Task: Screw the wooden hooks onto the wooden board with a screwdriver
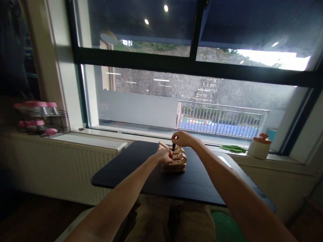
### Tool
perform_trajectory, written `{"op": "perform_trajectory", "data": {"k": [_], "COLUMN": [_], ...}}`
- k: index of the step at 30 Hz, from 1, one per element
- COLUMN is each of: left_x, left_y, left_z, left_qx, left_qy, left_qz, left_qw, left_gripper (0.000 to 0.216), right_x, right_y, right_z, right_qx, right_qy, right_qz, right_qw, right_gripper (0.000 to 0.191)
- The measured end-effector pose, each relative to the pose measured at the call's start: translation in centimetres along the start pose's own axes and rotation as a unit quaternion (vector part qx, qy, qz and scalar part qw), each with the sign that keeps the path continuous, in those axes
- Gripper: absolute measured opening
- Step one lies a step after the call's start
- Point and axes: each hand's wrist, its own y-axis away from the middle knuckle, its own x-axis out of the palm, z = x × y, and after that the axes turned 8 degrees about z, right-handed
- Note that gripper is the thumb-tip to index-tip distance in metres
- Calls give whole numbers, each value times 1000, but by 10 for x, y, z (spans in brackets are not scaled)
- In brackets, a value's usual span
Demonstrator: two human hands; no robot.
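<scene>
A small wooden rack point(179, 162) with curved, slatted pieces and dark holes stands on the black table point(202, 188). Above it, my right hand point(182, 138) is closed round the dark handle of a screwdriver point(174, 147), which points down at the wood. My left hand point(165, 156) lies against the rack's left side, its fingers bent close to the screwdriver's shaft. Those fingertips are partly hidden, so whether they pinch a small part as well as the rack is unclear.
Behind the table runs a windowsill with a green cloth point(233, 148) and a cream jar with an orange lid point(259, 146). At left are a white radiator point(63, 164) and a wire rack of pink-lidded containers point(41, 116). A white flat item point(224, 161) lies at the table's right.
</scene>
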Motion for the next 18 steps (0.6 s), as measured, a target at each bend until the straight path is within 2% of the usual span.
{"op": "perform_trajectory", "data": {"k": [11, 18], "left_x": [2, 5], "left_y": [-3, -5], "left_z": [1, 5], "left_qx": [0, -6], "left_qy": [11, 15], "left_qz": [1, -8], "left_qw": [1000, 1000], "left_gripper": [15, 19], "right_x": [1, 1], "right_y": [3, 3], "right_z": [-4, 0], "right_qx": [22, 10], "right_qy": [7, 2], "right_qz": [29, 2], "right_qw": [999, 1000], "right_gripper": [27, 25]}}
